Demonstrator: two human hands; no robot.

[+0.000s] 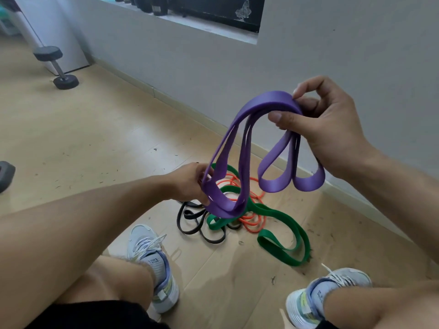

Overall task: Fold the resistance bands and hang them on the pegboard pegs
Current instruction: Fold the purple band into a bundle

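Observation:
A wide purple resistance band [244, 160] hangs in several loops between my hands, above the floor. My right hand [330, 129] pinches the gathered top of the loops between thumb and fingers, up near the wall. Lower down, my left hand [190, 181] grips the bottom loops at their left side. Under the purple band lies a tangled pile on the floor: a green band [280, 224], a thin orange band [254, 222] and a black band [192, 224]. No pegboard is in view.
My two feet in grey sneakers [154, 264] [318, 298] stand on the wooden floor on either side of the pile. A grey wall [213, 74] runs close behind. A dumbbell [57, 67] leans at the far left, a dark weight [6, 173] at the left edge.

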